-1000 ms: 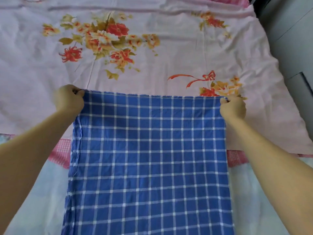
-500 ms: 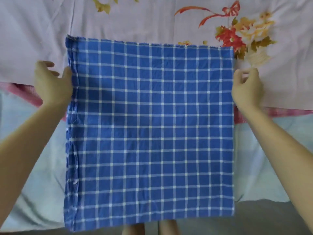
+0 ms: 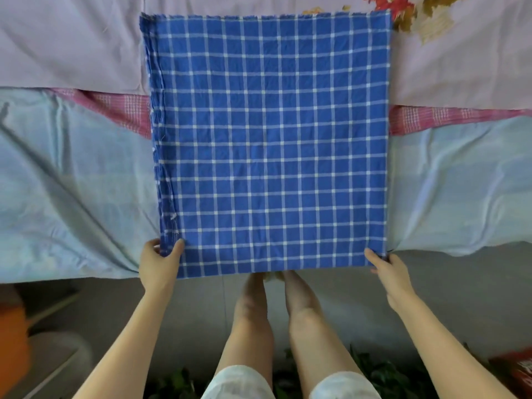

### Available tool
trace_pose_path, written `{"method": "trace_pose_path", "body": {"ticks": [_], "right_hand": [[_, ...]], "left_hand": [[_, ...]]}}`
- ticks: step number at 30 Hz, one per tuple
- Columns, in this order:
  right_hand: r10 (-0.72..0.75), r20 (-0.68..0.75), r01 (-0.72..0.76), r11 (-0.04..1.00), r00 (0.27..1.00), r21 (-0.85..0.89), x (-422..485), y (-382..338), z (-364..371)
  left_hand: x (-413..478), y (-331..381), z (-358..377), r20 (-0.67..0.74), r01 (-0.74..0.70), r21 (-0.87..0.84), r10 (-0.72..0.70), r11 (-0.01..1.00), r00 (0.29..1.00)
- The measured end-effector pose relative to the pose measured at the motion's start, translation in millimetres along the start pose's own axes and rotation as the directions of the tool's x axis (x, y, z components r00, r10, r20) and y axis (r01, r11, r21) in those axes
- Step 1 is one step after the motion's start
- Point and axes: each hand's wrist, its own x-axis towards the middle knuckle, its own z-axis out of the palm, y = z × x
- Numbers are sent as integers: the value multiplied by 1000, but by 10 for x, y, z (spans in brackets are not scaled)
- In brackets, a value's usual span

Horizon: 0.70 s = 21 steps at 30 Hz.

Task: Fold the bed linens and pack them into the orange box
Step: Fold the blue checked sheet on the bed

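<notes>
Far left, blurred: the orange box. Pinched at its near left corner by the left hand, thumb on top: blue checked linen, flat on the bed. Near right corner pinched likewise by the right hand.

The person wears white shorts, arms and legs bare.

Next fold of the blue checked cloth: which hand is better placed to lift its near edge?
Left, slightly: the left hand pinches the blue checked cloth's near corner, thumb plainly on top. The right hand touches its corner, but a grip isn't clear.
</notes>
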Motion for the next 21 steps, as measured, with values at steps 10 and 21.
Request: {"method": "trace_pose_path", "body": {"ticks": [10, 21], "right_hand": [[62, 95, -97, 895, 994, 435, -251, -285, -381], [-285, -19, 247, 790, 958, 561, -155, -2306, -659]], "left_hand": [[-178, -8, -421, 374, 385, -473, -215, 793, 902], [277, 1851, -893, 195, 106, -754, 66, 648, 979]]}}
